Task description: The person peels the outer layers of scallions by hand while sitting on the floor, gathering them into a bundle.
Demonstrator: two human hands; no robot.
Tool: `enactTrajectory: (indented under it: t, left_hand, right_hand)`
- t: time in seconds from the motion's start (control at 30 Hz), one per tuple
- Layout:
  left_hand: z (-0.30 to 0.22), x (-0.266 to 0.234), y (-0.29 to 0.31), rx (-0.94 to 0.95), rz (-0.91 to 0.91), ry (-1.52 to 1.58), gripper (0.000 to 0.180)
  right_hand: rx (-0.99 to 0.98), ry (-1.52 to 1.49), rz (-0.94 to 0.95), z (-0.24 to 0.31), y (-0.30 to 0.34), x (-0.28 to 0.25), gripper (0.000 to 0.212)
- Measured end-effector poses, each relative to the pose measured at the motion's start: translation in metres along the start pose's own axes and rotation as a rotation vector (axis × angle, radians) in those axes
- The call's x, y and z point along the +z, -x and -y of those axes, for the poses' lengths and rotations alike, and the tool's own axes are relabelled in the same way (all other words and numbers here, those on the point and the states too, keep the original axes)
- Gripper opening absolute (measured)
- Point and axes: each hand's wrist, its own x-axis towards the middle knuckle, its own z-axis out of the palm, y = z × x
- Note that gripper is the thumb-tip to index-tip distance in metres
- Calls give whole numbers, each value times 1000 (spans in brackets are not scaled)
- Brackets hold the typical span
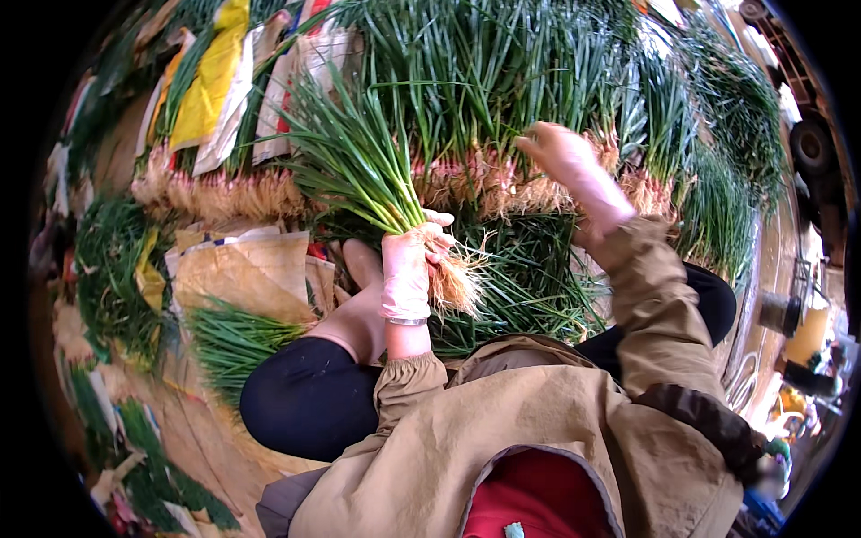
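- 1 left hand [420,242] squeezes 1 green onion bunch [381,179] near its roots [456,280].
- 1 right hand [558,152], fingers bent, near standing green onions [484,81]; cannot tell if pinching.

Floor [211,439]: tan-brown at lower left, thin dark lines across it. Right margin: black-tyred wheel [812,148]; below it, dark bucket [778,312] beside yellow container [810,328]. Light bright, strongest at right; detail there blurred.

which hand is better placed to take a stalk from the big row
Probably the right hand: it looks empty and is close to the big row, while the left hand is closed around a rooted bunch.
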Motion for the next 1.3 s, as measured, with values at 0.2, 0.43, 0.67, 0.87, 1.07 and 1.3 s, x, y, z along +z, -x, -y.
enactTrajectory:
  t: [0.2, 0.43, 0.67, 0.87, 1.07, 1.3]
  left_hand:
    - [-2, -14, 0, -5, -56, -8, 12]
    - [9, -23, -6, 23, -149, -47, 20]
    - [14, -7, -17, 1, -190, 33, 30]
    - [11, 5, 2, -154, -237, -102, 12]
    - [10, 25, 12, -135, 102, 177, 17]
    - [18, 11, 9, -137, 31, 85, 13]
  right_hand:
    - [51, -186, -34, 29, 3, 42, 22]
    - [-456, 318, 736, 40, 90, 98, 29]
    - [147, -594, 193, 93, -18, 122, 42]
    - [-239, -635, 22, 106, 54, 79, 35]
    - [121, -1505, -23, 19, 34, 122, 32]
    - [-14, -600, 394, 35, 55, 107, 44]
